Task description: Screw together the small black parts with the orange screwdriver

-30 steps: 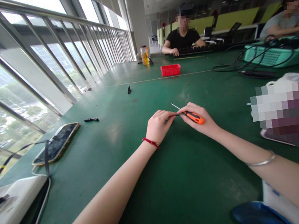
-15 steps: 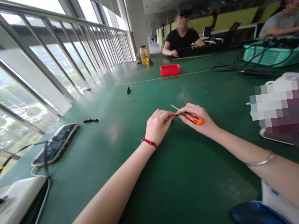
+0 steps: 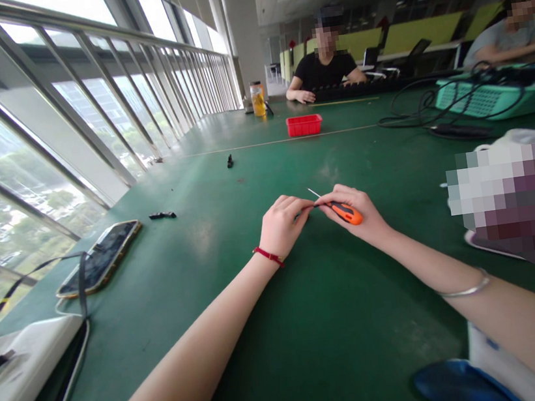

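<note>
My right hand is closed around a screwdriver with an orange and black handle. Its thin metal shaft sticks out past my fingers, pointing up and to the left. Level with it, my left hand pinches a small dark piece that is mostly covered by the fingers; its kind I cannot make out. The fingertips of both hands meet at this piece, a little above the green table. A red string bracelet circles my left wrist.
Two small black parts lie left of my hands. Beyond stands a red bin. A phone and a white power strip with cables are at left. A teal basket with cables stands right; a person sits opposite.
The screwdriver has shifted very slightly in my right hand, its tip a touch to the right. My left hand is still. The person opposite has moved a hand a little left.
</note>
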Demonstrator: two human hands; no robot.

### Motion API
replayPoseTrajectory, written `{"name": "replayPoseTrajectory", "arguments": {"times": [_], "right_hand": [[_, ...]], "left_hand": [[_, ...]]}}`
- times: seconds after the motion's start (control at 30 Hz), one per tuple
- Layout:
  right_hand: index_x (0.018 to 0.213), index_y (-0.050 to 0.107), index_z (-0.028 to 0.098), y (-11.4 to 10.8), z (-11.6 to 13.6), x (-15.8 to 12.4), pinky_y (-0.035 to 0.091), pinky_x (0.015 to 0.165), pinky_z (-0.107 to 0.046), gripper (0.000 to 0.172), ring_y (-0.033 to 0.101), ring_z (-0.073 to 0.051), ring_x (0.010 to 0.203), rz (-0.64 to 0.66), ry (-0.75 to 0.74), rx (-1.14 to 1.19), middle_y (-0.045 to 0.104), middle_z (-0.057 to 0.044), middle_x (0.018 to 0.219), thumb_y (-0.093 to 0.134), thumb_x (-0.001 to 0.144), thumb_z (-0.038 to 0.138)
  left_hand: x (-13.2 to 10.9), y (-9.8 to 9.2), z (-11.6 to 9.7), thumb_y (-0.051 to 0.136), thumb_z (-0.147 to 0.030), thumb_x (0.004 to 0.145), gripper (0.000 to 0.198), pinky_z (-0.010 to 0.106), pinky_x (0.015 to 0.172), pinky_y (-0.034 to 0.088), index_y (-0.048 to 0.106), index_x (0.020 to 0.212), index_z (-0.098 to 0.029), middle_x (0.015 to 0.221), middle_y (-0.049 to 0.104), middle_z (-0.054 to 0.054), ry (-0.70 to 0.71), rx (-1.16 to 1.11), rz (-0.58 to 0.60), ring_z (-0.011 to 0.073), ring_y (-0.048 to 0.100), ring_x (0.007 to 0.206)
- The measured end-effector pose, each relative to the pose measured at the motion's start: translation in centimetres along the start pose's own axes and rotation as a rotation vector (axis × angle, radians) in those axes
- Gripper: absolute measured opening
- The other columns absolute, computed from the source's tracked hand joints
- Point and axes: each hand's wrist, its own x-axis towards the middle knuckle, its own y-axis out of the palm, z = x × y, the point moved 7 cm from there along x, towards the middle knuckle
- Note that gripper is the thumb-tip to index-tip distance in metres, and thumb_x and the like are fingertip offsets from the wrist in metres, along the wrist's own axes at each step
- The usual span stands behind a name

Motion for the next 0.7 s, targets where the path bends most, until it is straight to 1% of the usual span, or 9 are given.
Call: {"name": "replayPoseTrajectory", "arguments": {"times": [0.1,0.2,0.33,0.4,0.47,0.6,0.7], "right_hand": [[0.085,0.067,0.021,-0.1,-0.1,0.0,0.039,0.066,-0.028,0.014,0.052,-0.015,0.066,-0.035,-0.009,-0.037,0.052,-0.002,0.068,0.054,0.08,0.025],[0.085,0.068,0.022,-0.1,-0.2,-0.1,0.039,0.066,-0.028,0.014,0.051,-0.015,0.066,-0.058,-0.007,-0.074,0.053,-0.002,0.069,0.055,0.08,0.024],[0.085,0.067,0.022,0.1,0.2,-0.1,0.039,0.067,-0.028,0.014,0.052,-0.014,0.063,-0.028,-0.048,-0.098,0.055,-0.002,0.069,0.055,0.079,0.023],[0.085,0.067,0.022,0.2,0.4,0.0,0.039,0.068,-0.029,0.014,0.052,-0.014,0.063,-0.014,-0.065,-0.104,0.056,-0.002,0.069,0.054,0.079,0.022],[0.085,0.066,0.022,0.1,0.5,0.0,0.039,0.069,-0.029,0.014,0.053,-0.014,0.064,-0.006,-0.063,-0.102,0.056,-0.002,0.07,0.053,0.08,0.022],[0.087,0.065,0.022,0.0,0.4,-0.1,0.039,0.068,-0.029,0.014,0.056,-0.015,0.066,0.007,-0.038,-0.082,0.057,-0.002,0.071,0.053,0.08,0.024],[0.087,0.065,0.022,0.1,0.3,0.0,0.039,0.069,-0.029,0.014,0.056,-0.015,0.067,0.025,-0.024,-0.075,0.059,-0.002,0.072,0.053,0.08,0.024]], "left_hand": [[0.0,0.1,0.3,0.052,-0.022,0.085,0.014,0.026,0.072,0.048,0.066,0.087,-0.018,0.081,0.069,0.002,-0.026,-0.037,0.007,0.0131,0.059,0.075],[0.0,0.3,1.0,0.057,-0.02,0.081,0.01,0.025,0.07,0.049,0.067,0.085,-0.019,0.077,0.068,0.001,-0.109,-0.111,0.014,0.0125,0.06,0.073],[-0.1,0.5,2.1,0.061,-0.02,0.077,0.008,0.024,0.067,0.051,0.067,0.081,-0.017,0.074,0.069,0.001,-0.254,-0.254,0.003,0.0119,0.062,0.068],[-0.2,0.6,2.3,0.061,-0.02,0.077,0.007,0.024,0.066,0.052,0.067,0.079,-0.016,0.074,0.069,0.001,-0.286,-0.308,-0.002,0.0114,0.062,0.066],[-0.2,0.5,2.3,0.061,-0.02,0.076,0.007,0.024,0.065,0.052,0.067,0.079,-0.016,0.073,0.069,0.001,-0.278,-0.302,-0.018,0.0114,0.062,0.065],[-0.1,0.1,2.0,0.062,-0.019,0.076,0.006,0.025,0.067,0.051,0.067,0.079,-0.018,0.073,0.068,0.001,-0.213,-0.196,-0.062,0.0123,0.061,0.069],[0.0,0.1,1.7,0.061,-0.017,0.076,0.008,0.025,0.069,0.05,0.067,0.08,-0.019,0.074,0.067,0.0,-0.176,-0.163,-0.045,0.0125,0.06,0.072]]}}
